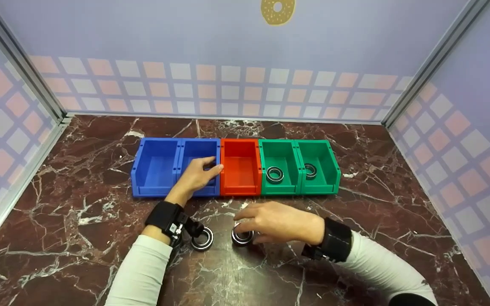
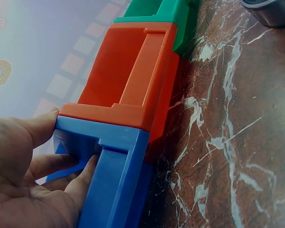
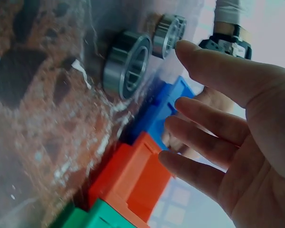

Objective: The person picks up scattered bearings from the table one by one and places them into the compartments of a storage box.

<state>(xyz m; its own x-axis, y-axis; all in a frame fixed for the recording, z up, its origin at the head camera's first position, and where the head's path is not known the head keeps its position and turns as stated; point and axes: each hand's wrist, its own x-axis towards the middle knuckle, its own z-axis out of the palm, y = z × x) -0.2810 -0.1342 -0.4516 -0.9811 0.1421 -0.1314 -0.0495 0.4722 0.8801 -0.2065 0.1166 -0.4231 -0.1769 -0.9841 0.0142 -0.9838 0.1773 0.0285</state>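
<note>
My left hand (image 1: 197, 173) reaches into the second blue bin (image 1: 189, 146) from the left. In the left wrist view its thumb lies at the bin's top edge beside the red bin (image 2: 154, 71), with the other fingers inside; no bearing shows in that hand. My right hand (image 1: 277, 222), fingers spread and loosely bent, hovers over a ball bearing (image 1: 241, 242) on the table. The right wrist view shows this bearing (image 3: 126, 66) apart from the fingertips. A second ball bearing (image 1: 202, 247) lies beside my left wrist, partly covered by the wrist camera.
The bins stand in a row: another blue bin (image 1: 155, 170) at the left end, the red one in the middle, then two green bins. One bearing (image 1: 274, 175) sits in the nearer green bin, another (image 1: 310, 171) in the rightmost. Patterned walls enclose the marble-look table (image 1: 377, 238).
</note>
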